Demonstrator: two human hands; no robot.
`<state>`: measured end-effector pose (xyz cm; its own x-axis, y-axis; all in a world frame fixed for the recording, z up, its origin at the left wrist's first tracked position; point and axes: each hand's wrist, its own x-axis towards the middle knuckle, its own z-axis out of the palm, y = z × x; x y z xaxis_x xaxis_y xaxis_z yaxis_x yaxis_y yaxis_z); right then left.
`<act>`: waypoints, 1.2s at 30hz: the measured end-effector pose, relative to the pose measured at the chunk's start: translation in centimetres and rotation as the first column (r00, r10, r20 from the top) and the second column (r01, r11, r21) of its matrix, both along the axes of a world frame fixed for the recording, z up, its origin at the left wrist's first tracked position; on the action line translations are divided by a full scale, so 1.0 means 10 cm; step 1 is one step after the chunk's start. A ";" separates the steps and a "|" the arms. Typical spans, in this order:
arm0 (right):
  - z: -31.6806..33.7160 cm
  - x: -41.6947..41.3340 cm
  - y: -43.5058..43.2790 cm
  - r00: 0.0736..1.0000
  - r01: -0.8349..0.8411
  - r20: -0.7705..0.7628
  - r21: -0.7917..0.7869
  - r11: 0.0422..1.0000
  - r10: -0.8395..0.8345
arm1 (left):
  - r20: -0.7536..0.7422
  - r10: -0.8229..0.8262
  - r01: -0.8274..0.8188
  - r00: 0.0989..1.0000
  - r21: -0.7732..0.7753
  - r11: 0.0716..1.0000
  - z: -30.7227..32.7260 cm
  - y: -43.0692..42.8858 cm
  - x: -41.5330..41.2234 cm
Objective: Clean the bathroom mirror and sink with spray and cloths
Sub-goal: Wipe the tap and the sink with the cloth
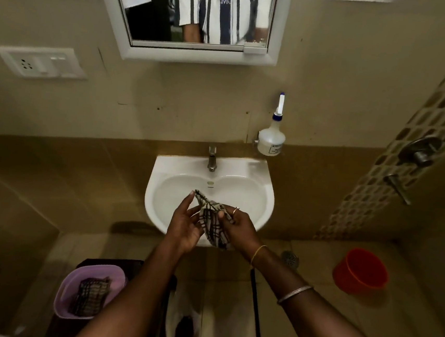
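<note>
**Fingers (186, 204) of both hands at the checked cloth (212, 223), over the sink (259, 172)**

1. Far left of the sink, on the wall: a white switch plate (40, 61).
2. Below and left of the sink, at floor level: a purple basket (67, 286). A second checked cloth (89, 298) lies inside it.
3. Over the front of the sink bowl: the left hand (185, 228). Its long fingers are nearly straight and slightly apart. The upper corner of the checked cloth lies at the index fingertip. Whether the thumb pinches that corner cannot be told.
4. Between the two hands: the checked cloth, bunched. It hangs from the level of the bowl down past the sink's front rim.
5. Over the front right of the bowl: the right hand (239, 231). Its thumb and curled fingers are clamped on the right-hand edge of the cloth. One finger carries a ring.
6. At the back of the sink, centred: the tap (211, 160).
7. Above the sink, on the wall: the mirror (197, 54), in a white frame.
8. Above the sink's back right corner: the spray bottle (271, 139), upright against the wall, nozzle up.
9. Right of the sink, on the floor, well apart from it: a red bucket (359, 271).
</note>
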<state>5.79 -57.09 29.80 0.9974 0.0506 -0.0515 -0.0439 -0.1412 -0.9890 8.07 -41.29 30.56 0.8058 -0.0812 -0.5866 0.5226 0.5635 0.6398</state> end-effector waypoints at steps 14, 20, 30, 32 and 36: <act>0.05 0.39 -0.27 0.953 0.247 -0.204 0.100 0.964 -0.223 | -0.022 0.067 -0.070 0.997 -0.183 0.981 0.26 0.29 -0.20; 0.08 0.36 0.02 0.915 0.344 -0.210 -0.039 0.938 -0.344 | -0.010 0.088 -0.088 0.996 -0.169 0.982 0.40 0.45 -0.07; 0.54 0.02 1.08 0.902 0.013 -0.388 0.461 0.887 0.188 | 0.077 -0.151 0.161 0.986 -0.149 0.976 0.56 1.07 -0.08; 0.49 -0.02 1.28 0.883 0.072 -0.422 0.553 0.830 0.204 | 0.069 -0.178 0.186 0.982 -0.139 0.973 0.61 1.24 -0.13; 0.32 -0.06 1.71 0.884 0.126 -0.436 0.573 0.810 0.171 | 0.028 -0.259 0.258 0.966 0.006 0.966 0.57 1.62 -0.16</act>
<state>5.19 -39.98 33.05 0.8644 0.2405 -0.4416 -0.5027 0.4329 -0.7482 6.50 -25.09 36.24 0.7741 -0.2876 -0.5639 0.6316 0.4102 0.6579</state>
